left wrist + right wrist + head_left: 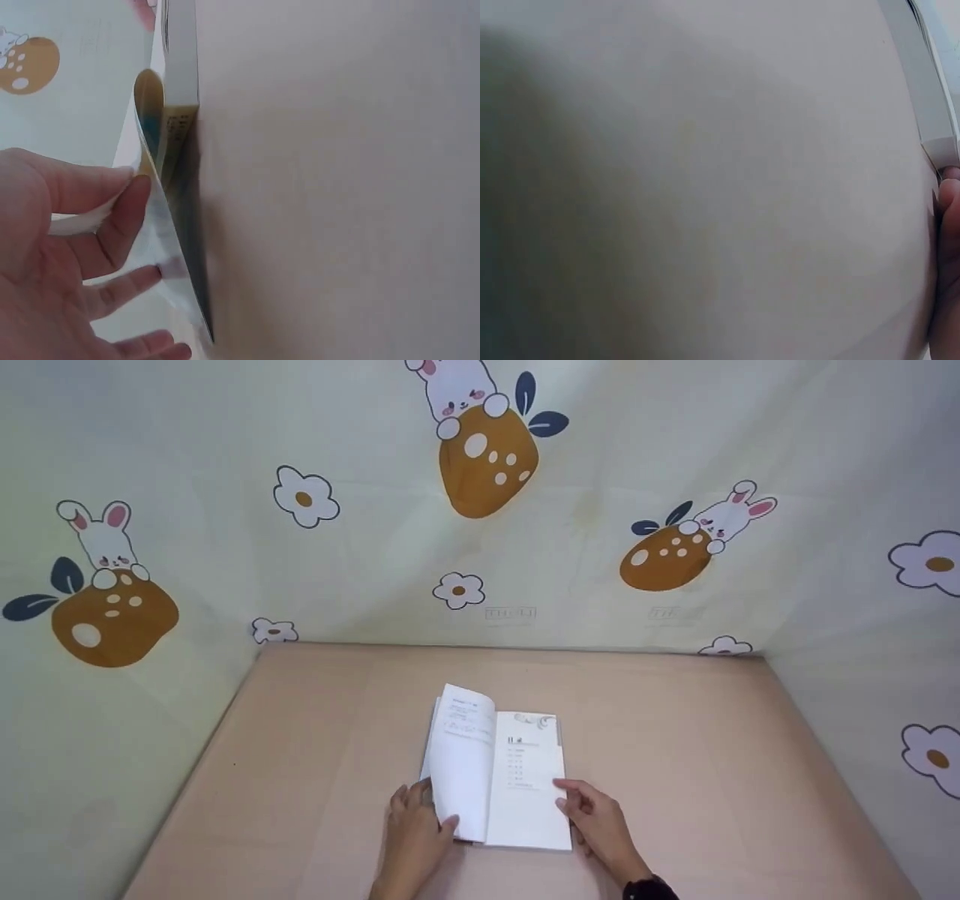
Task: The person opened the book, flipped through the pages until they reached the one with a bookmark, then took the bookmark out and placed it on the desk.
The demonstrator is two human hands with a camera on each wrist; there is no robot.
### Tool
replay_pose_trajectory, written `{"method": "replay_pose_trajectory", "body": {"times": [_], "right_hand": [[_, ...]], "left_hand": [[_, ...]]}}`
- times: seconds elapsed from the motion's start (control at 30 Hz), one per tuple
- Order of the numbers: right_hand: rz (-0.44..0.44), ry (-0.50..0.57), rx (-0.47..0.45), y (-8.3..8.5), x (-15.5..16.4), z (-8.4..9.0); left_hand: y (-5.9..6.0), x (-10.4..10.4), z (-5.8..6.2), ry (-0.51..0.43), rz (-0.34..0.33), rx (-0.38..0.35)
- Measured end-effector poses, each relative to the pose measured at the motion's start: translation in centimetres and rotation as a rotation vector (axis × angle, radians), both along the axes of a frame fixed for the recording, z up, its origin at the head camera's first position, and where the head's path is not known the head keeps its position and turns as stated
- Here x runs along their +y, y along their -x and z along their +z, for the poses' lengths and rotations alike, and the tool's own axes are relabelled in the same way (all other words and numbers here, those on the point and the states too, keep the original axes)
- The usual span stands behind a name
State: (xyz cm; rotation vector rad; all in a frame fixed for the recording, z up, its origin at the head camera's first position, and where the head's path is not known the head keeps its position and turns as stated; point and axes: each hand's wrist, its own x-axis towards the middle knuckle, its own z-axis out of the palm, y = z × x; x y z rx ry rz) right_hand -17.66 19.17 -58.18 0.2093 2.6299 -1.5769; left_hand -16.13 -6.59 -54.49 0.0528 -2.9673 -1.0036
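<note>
- From the head view I am seeing an open book (pixel 499 769) lying on the tan desk (pixel 712 780), near its front edge, between both hands.
- My left hand (pixel 415 829) is lifting the left-hand pages (pixel 459 757), which are arching up off the book; its grip is curling round their lower edge, thumb on top.
- The left wrist view is adding what the head view hides: the fingers (pixel 124 217) are tucked behind the bowed sheet (pixel 161 225).
- My right hand (pixel 600 825) is resting on the right page's lower corner, fingers fairly straight, holding nothing.
- The right wrist view is showing only desk, the book's edge (pixel 930 97) and one fingertip (pixel 949 225) against it.
- Rabbit-print cloth (pixel 480 510) is hanging behind.
</note>
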Motion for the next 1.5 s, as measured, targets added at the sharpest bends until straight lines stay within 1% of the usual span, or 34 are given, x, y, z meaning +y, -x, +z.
{"method": "replay_pose_trajectory", "body": {"times": [0.17,0.23,0.33,0.43,0.5,0.53,0.6,0.67,0.77,0.83,0.87,0.93,1.0,1.07,1.2,1.27,1.37,1.5], "right_hand": [[-0.001,0.008,-0.006,0.0,0.0,0.0],[-0.001,0.010,-0.009,0.0,0.1,0.0],[-0.004,0.010,-0.012,-0.1,0.1,0.0],[-0.004,0.013,-0.006,-0.2,0.1,0.0],[0.001,0.018,-0.003,-0.2,0.1,0.0],[0.002,0.022,-0.002,-0.2,0.1,0.0],[0.008,0.017,0.005,-0.2,0.1,0.0],[0.006,0.014,0.003,-0.1,0.2,-0.1],[0.005,0.009,0.009,-0.1,0.1,-0.1],[0.003,0.011,0.012,-0.1,0.0,-0.1],[0.003,0.013,0.016,-0.1,-0.1,-0.1],[0.002,0.016,0.022,-0.1,-0.1,-0.1],[0.001,0.009,0.026,-0.1,-0.1,-0.1],[-0.002,0.007,0.023,-0.1,-0.1,-0.1],[0.007,0.020,0.012,0.0,0.0,-0.2],[0.012,0.037,0.007,0.0,0.0,-0.2],[0.018,0.057,-0.005,0.1,0.1,-0.2],[0.032,0.091,-0.033,0.1,0.3,-0.1]], "left_hand": [[-0.2,-0.7,-0.3,0.091,0.037,-0.034],[-0.2,-0.9,-0.4,0.129,0.050,-0.038],[0.1,-0.9,-0.4,0.161,0.070,-0.038],[0.3,-0.6,-0.3,0.154,0.074,-0.009],[0.4,-0.3,-0.1,0.143,0.048,0.024],[0.4,-0.1,-0.1,0.136,0.023,0.042],[0.4,0.4,0.1,0.141,-0.063,0.094],[0.4,0.9,0.2,0.172,-0.173,0.131],[0.4,1.7,0.3,0.244,-0.348,0.164],[0.5,2.3,0.4,0.287,-0.438,0.149],[0.5,2.6,0.5,0.307,-0.470,0.140],[0.6,3.1,0.5,0.333,-0.502,0.119],[0.7,3.8,0.5,0.362,-0.497,0.111],[0.8,4.4,0.4,0.388,-0.472,0.113],[0.9,5.3,-0.1,0.422,-0.412,0.165],[0.8,5.7,-0.3,0.430,-0.394,0.191],[0.7,6.2,-0.2,0.455,-0.376,0.191],[0.8,6.9,-0.2,0.509,-0.336,0.167]]}}
